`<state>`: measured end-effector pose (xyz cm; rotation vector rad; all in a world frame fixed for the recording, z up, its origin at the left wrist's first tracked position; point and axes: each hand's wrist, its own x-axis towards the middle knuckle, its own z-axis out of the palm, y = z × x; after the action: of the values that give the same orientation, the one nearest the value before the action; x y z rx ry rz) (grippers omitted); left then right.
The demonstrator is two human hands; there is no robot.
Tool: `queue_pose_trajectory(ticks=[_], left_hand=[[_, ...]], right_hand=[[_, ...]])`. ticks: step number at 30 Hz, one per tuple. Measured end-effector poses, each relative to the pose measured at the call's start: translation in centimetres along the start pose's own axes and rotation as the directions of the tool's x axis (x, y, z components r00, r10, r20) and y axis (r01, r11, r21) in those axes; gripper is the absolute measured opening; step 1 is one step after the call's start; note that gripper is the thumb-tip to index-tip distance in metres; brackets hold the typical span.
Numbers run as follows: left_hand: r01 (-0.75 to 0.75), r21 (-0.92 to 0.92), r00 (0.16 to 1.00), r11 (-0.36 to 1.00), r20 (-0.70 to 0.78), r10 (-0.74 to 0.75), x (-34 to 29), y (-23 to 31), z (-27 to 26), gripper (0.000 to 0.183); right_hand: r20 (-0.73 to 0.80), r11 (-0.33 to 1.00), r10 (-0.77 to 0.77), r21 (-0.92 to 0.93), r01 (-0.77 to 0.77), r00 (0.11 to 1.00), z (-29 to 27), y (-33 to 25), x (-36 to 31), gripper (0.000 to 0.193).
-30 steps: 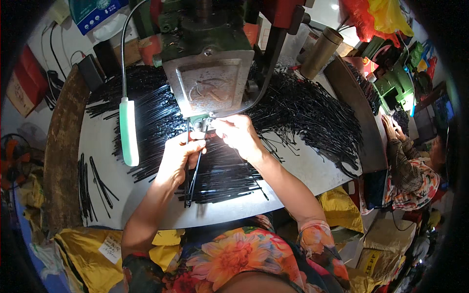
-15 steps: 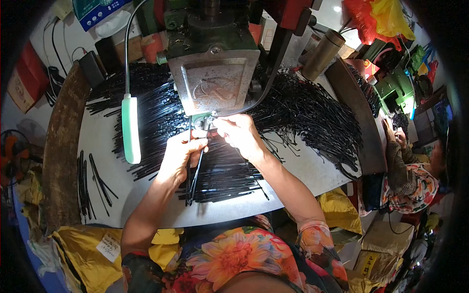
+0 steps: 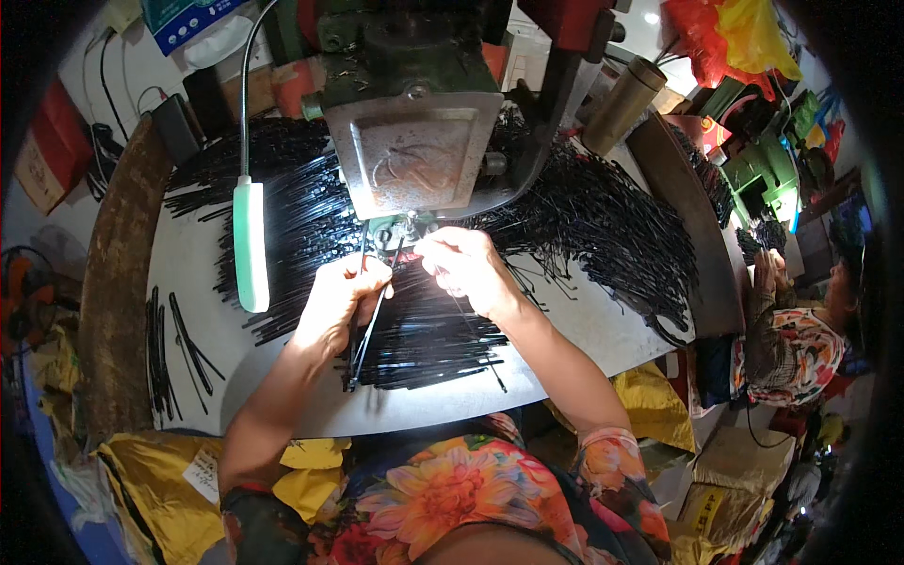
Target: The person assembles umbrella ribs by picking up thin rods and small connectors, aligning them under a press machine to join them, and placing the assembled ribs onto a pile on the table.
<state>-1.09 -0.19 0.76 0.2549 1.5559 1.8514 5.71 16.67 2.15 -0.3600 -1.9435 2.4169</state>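
Observation:
My left hand (image 3: 337,294) is closed on thin black rods (image 3: 373,326). Their upper ends point at the lower part of a green press (image 3: 414,160), and their lower ends hang over the pile. My right hand (image 3: 461,268), just right of the press's lit working point (image 3: 395,231), has its thumb and fingers pinched together. A slim dark rod (image 3: 480,341) slants down from under that hand and appears held in it. Whatever sits between its fingertips is too small to make out. Beneath both hands lies a wide pile of similar black rods (image 3: 424,353).
A lamp with a green-white head (image 3: 250,250) hangs left of the press. More black rods (image 3: 612,235) heap on the right; several lie apart (image 3: 188,353) at left. Curved boards (image 3: 122,282) edge the white table (image 3: 282,395). A co-worker (image 3: 791,339) sits far right.
My left hand has drawn slightly down and left, away from the press, with its rods. The slim rod under my right hand has swung a little left; that hand has barely moved.

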Motion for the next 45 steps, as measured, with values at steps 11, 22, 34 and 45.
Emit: queue_pose_trajectory(ticks=[11, 22, 34, 45], left_hand=[[-0.028, -0.093, 0.998, 0.995, -0.052, 0.023, 0.6, -0.8, 1.6, 0.002], [-0.018, -0.132, 0.993, 0.991, -0.117, 0.003, 0.9, -0.7, 2.4, 0.003], [-0.005, -0.172, 0.994, 0.985, -0.11, -0.014, 1.3, -0.4, 2.1, 0.005], [0.099, 0.178, 0.994, 0.979, -0.058, -0.09, -3.5, 5.2, -4.6, 0.007]], right_hand=[[-0.036, 0.992, -0.095, 0.083, 0.098, 0.995, 0.7, 0.9, 0.5, 0.014], [-0.059, 0.992, -0.104, 0.071, 0.108, 0.993, 1.0, 1.4, 1.2, 0.016], [-0.067, 0.998, -0.051, -0.034, 0.049, 0.996, 0.4, 0.2, 0.7, 0.019], [-0.232, 0.919, -0.063, -0.392, -0.034, 0.971, -9.4, -2.2, -2.9, 0.009]])
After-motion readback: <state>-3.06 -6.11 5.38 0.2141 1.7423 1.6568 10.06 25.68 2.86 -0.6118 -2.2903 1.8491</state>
